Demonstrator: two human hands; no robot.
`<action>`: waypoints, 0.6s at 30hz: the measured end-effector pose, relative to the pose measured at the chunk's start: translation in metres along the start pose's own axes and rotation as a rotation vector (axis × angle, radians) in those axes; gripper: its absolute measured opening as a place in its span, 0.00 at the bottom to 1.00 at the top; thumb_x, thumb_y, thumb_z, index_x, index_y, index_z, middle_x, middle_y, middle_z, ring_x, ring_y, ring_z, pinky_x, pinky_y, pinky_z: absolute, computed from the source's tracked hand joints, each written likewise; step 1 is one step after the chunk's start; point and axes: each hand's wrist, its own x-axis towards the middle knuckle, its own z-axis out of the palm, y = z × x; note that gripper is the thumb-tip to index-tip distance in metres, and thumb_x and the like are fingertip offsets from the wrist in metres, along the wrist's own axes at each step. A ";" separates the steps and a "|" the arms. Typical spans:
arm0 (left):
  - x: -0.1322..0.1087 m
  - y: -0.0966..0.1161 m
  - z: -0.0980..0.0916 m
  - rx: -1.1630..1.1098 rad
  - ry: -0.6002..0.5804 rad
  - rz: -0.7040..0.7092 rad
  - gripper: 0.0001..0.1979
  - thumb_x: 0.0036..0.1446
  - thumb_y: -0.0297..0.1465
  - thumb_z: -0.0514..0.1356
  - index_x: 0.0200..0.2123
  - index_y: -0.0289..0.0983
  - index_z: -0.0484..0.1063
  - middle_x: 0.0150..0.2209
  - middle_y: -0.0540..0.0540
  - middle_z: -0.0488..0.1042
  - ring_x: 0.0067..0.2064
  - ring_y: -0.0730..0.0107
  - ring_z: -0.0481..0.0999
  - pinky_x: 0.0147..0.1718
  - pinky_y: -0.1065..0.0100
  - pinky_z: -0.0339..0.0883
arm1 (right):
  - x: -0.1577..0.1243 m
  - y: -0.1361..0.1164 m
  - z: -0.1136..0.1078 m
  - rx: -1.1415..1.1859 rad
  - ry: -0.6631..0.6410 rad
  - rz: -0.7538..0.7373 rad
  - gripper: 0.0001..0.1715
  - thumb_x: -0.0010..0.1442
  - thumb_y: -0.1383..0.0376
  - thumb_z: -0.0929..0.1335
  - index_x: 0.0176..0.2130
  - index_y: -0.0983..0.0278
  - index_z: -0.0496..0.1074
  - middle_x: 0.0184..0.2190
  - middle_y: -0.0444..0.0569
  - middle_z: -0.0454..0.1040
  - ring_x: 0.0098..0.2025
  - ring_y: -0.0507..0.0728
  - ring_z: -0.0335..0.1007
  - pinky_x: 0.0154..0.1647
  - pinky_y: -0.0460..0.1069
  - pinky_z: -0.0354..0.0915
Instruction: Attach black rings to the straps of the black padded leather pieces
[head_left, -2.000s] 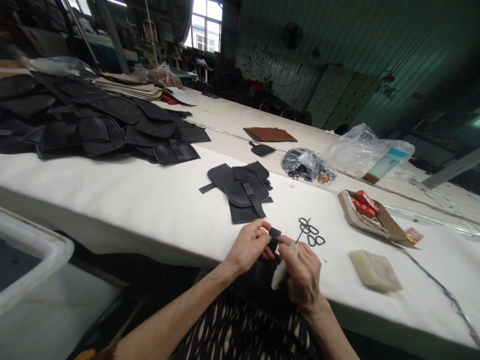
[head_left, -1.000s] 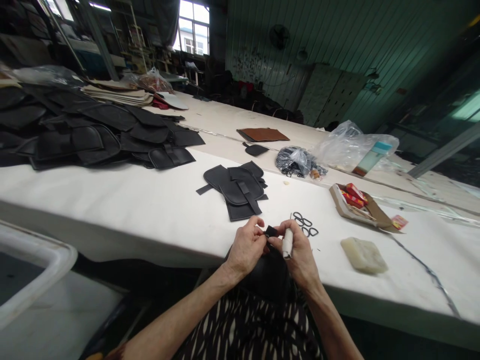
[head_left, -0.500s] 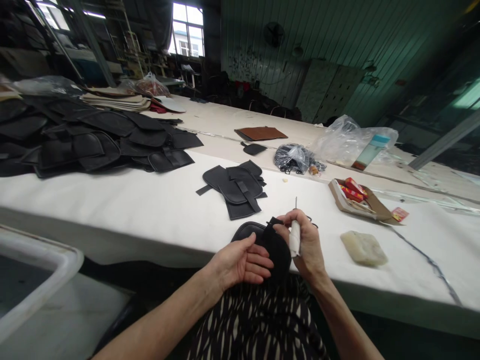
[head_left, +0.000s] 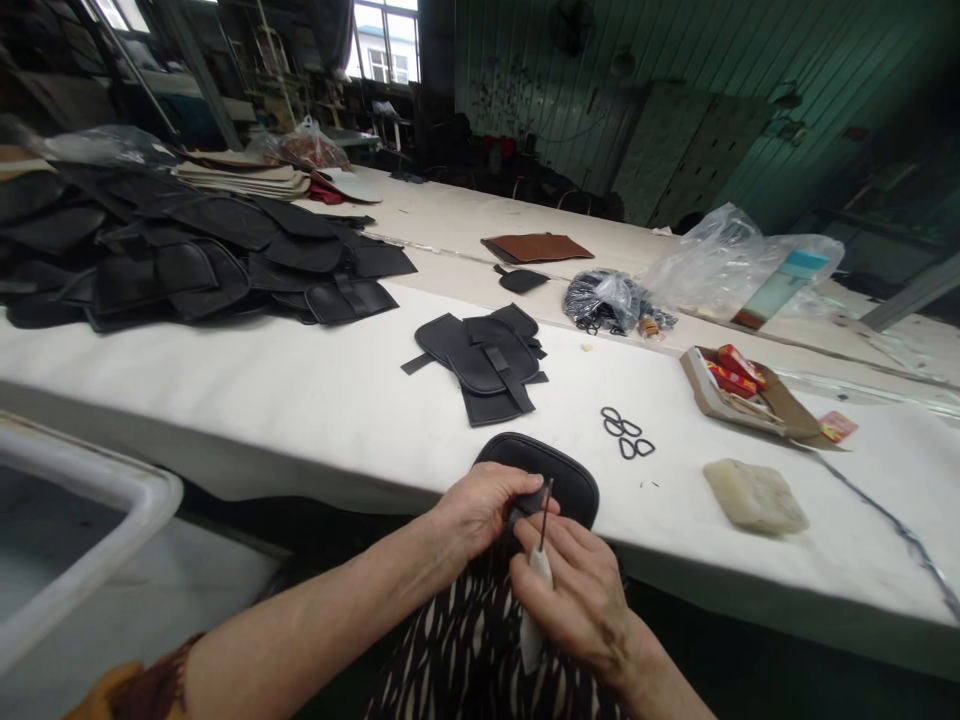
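A rounded black leather-like flap point(head_left: 564, 470) lies at the table's front edge, over my lap. My left hand point(head_left: 480, 505) pinches a small part of it, probably its strap, between thumb and fingers. Closed around the white-wrapped handle of an awl point(head_left: 538, 572) is my right hand point(head_left: 581, 590), its fingertips against the same spot. The awl's thin metal shaft points up, beside my left fingertips. What exactly lies between the fingers is partly hidden. Several black rings point(head_left: 628, 428) lie on the table to the right of the flap.
More black flaps point(head_left: 491, 365) lie stacked ahead, with a large pile point(head_left: 202, 250) at left. On the right are a yellowish block point(head_left: 756, 497), an open cardboard box point(head_left: 799, 412) with red packets, and a bagged bundle point(head_left: 600, 300). A white-rimmed bin point(head_left: 142, 490) stands lower left.
My left hand has gone from open, palm up, to pinching the flap's part. My right hand has moved left and down with the awl, uncovering the rings. The view has shifted slightly.
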 end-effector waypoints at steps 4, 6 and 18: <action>-0.004 -0.006 0.000 -0.023 0.024 0.053 0.08 0.48 0.25 0.60 0.20 0.30 0.74 0.21 0.44 0.75 0.21 0.74 0.71 0.24 0.72 0.68 | -0.010 0.000 -0.003 0.225 0.094 0.337 0.13 0.59 0.79 0.61 0.36 0.64 0.68 0.36 0.53 0.76 0.38 0.57 0.72 0.37 0.51 0.69; -0.006 -0.011 0.002 -0.082 0.029 0.100 0.05 0.46 0.26 0.62 0.21 0.31 0.74 0.21 0.46 0.74 0.22 0.73 0.71 0.26 0.70 0.69 | -0.013 -0.001 -0.003 0.349 0.172 0.594 0.10 0.60 0.75 0.63 0.38 0.62 0.68 0.38 0.50 0.75 0.40 0.56 0.72 0.40 0.51 0.69; -0.013 -0.026 0.010 -0.124 0.026 0.356 0.07 0.42 0.31 0.65 0.23 0.32 0.73 0.26 0.48 0.71 0.30 0.72 0.70 0.33 0.69 0.65 | -0.002 0.002 -0.006 0.280 0.191 0.878 0.03 0.61 0.67 0.66 0.38 0.59 0.67 0.32 0.43 0.72 0.32 0.51 0.69 0.32 0.45 0.65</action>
